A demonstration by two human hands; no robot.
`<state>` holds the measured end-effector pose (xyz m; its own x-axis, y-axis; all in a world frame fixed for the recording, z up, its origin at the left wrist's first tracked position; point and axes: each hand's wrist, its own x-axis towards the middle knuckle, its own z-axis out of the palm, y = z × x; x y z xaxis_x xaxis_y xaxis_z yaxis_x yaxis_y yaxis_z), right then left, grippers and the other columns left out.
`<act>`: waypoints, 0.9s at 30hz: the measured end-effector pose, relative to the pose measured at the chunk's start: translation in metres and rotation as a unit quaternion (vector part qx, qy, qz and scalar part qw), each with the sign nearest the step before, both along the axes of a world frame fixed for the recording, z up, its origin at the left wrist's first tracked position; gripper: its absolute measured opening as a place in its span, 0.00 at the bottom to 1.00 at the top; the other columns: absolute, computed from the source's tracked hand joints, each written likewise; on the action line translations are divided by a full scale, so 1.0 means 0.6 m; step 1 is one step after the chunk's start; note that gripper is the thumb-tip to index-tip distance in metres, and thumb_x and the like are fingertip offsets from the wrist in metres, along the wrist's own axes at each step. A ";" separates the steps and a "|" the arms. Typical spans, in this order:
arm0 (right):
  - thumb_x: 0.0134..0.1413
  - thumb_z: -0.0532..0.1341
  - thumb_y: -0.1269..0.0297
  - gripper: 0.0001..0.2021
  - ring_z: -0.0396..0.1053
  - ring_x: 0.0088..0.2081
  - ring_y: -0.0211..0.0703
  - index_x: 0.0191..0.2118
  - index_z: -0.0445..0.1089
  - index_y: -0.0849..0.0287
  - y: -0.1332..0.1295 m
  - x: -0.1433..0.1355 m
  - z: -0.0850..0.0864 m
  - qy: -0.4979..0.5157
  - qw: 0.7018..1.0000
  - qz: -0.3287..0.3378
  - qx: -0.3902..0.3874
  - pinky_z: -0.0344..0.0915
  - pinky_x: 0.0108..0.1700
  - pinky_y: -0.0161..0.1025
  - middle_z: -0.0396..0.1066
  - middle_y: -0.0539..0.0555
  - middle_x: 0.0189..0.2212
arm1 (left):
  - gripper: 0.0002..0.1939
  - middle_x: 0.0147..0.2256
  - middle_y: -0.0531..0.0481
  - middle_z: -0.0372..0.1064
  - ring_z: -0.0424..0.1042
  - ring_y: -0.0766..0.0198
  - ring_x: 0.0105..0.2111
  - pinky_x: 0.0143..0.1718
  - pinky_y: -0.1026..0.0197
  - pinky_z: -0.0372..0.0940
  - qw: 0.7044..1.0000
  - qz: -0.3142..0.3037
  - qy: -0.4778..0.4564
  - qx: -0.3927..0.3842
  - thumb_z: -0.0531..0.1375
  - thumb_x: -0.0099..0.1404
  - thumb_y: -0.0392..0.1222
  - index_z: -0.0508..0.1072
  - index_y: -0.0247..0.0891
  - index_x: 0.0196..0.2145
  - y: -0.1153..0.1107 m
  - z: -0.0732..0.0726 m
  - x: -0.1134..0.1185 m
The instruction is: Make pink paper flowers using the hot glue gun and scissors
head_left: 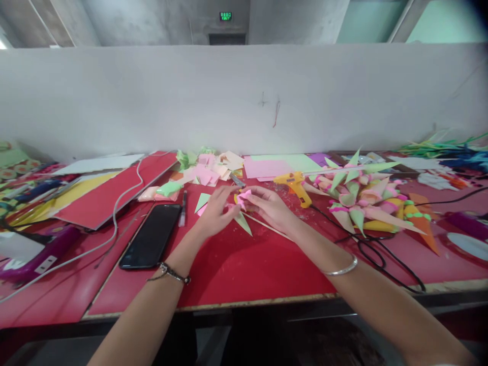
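A small pink paper flower [244,198] is between my two hands, above the red tabletop. My right hand [271,209] pinches it between thumb and fingers. From the other side, my left hand [218,213] is closed around it, its fingertips partly hidden. A pale green paper leaf [243,223] points down below the flower. A thin stick [269,227] runs from there toward my right wrist; whether it joins the flower is not clear. Beyond my fingers lies a pair of scissors [237,180], partly covered.
A yellow glue gun [295,187] lies right of my hands, its black cord [377,254] looping toward the edge. Finished paper flowers [362,195] are heaped farther right. To the left are a black phone [150,236], a pen [183,208] and paper pieces [208,170].
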<state>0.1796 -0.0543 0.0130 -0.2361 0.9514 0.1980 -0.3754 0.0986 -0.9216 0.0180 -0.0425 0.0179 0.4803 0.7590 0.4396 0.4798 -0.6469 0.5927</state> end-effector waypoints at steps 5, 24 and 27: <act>0.42 0.62 0.64 0.09 0.67 0.29 0.35 0.33 0.68 0.57 0.004 -0.006 -0.010 -0.076 0.995 -0.033 0.061 0.65 0.35 0.37 0.69 0.48 0.28 | 0.21 0.30 0.48 0.65 0.66 0.66 0.27 0.32 0.61 0.61 0.943 -0.091 -0.187 -0.261 0.43 0.63 0.50 0.62 0.36 0.47 -0.005 0.000 0.019; 0.50 0.55 0.66 0.05 0.65 0.30 0.36 0.34 0.66 0.59 -0.012 -0.003 0.003 -0.380 0.851 -0.175 0.316 0.64 0.31 0.31 0.67 0.51 0.29 | 0.13 0.16 0.58 0.51 0.50 0.74 0.17 0.19 0.69 0.47 0.960 -0.051 -0.171 -0.216 0.51 0.59 0.44 0.58 0.36 0.20 -0.001 0.002 0.019; 0.51 0.54 0.65 0.06 0.66 0.28 0.35 0.33 0.65 0.59 -0.012 -0.003 0.006 -0.366 0.853 -0.209 0.308 0.63 0.30 0.31 0.68 0.51 0.29 | 0.12 0.16 0.59 0.51 0.50 0.75 0.16 0.18 0.69 0.46 0.933 -0.021 -0.262 -0.246 0.51 0.58 0.42 0.59 0.35 0.20 0.001 0.003 0.020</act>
